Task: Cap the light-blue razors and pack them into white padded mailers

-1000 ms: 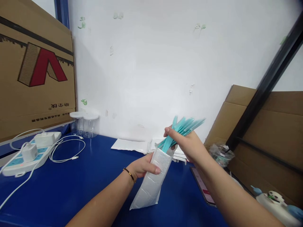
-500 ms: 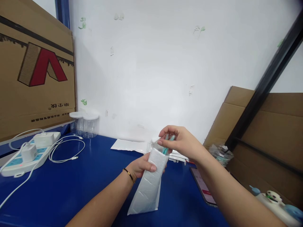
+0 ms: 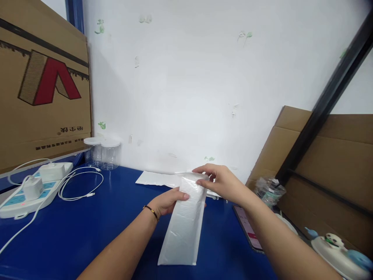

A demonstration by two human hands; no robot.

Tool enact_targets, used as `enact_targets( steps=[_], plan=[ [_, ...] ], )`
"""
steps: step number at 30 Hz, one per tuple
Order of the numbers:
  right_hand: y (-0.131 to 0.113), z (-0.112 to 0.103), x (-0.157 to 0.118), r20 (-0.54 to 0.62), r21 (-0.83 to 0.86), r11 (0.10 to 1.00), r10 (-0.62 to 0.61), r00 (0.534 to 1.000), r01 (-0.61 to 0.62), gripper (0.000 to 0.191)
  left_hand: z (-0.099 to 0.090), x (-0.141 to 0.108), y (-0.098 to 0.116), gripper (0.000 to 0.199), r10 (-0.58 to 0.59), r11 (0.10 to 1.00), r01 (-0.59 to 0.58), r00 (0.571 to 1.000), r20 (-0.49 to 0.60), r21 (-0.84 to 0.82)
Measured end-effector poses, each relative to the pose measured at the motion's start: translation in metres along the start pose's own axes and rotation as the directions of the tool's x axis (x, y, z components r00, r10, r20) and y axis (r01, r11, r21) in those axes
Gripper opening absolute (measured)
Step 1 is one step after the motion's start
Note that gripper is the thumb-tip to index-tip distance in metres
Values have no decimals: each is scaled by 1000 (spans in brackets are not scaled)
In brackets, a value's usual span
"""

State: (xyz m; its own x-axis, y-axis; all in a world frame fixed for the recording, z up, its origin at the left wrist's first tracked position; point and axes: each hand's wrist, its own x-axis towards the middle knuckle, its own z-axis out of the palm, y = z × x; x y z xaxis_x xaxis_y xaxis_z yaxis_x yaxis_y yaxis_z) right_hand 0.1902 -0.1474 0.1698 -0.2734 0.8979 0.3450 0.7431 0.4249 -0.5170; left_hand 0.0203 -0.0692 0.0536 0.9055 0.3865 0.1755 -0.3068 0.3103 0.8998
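1. I see the white padded mailer (image 3: 183, 229) between both hands, its body running below the grip; whether its lower end touches the table (image 3: 122, 233), I can't tell.
2. My left hand (image 3: 167, 202) closes on its left edge; my right hand (image 3: 220, 181) pinches the top right corner, thumb in front.
3. I judge it light, soft, slightly slippery — best held by the side edges near the mouth.
4. Earlier, teal sticks show at the mouth — now none do.
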Motion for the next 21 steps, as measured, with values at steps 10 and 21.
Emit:
enact_targets(
  steps=[10,21],
  plan=[
    [27,-7,-14,185,191,973,-165,969,129,33,-9,14,-24,26,-130,981,112,986,-106,-160],
    [151,-17,7,-447,125,889,446,775,-440,45,-49,15,-17,21,-131,954,-101,711,-691,-284]
  ],
)
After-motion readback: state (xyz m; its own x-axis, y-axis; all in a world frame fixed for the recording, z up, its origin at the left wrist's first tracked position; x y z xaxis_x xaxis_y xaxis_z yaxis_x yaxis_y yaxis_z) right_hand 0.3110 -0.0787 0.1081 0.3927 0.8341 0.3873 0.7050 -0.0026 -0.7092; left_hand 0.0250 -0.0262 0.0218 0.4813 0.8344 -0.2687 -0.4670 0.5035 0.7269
